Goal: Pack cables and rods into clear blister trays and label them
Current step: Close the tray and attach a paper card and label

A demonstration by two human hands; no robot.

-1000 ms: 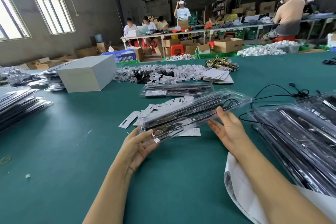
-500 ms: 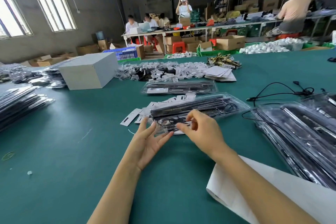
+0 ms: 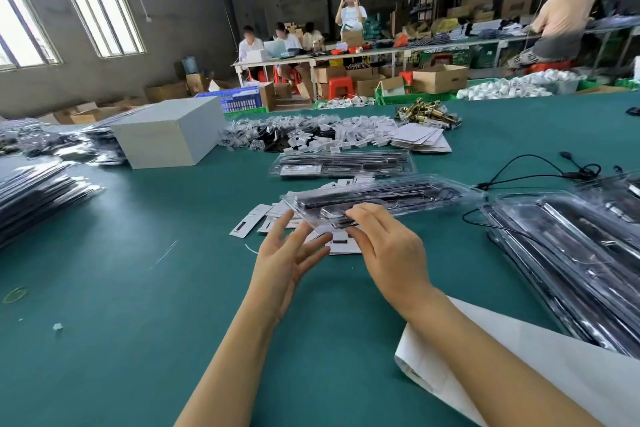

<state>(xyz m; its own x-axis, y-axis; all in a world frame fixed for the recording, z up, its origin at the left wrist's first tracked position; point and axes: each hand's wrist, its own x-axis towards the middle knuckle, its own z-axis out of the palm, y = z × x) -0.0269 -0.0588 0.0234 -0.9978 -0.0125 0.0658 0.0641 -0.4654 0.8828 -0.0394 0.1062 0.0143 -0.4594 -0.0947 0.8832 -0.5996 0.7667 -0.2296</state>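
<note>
The green surface (image 3: 138,270) is lying wide and bare toward its near left corner, and this is giving the most open room for moving; along the right edge a big stack of filled trays (image 3: 571,270) is taking much space, with a loose black cable (image 3: 526,177) just behind it. In the middle, the blister tray (image 3: 398,196) in work is lying across a scatter of white labels (image 3: 277,215), and a second packed tray (image 3: 343,165) is resting just behind it. The right hand (image 3: 388,250) is pressing its curled fingers on the near end of the tray, seemingly pinching the edge. The left hand (image 3: 287,253) is hovering open beside it, fingers spread, perhaps brushing the tray's corner. To do the step well, I think the left hand should be steadying that corner while the right is pressing the tray shut evenly, keeping the labels underneath from sliding.
</note>
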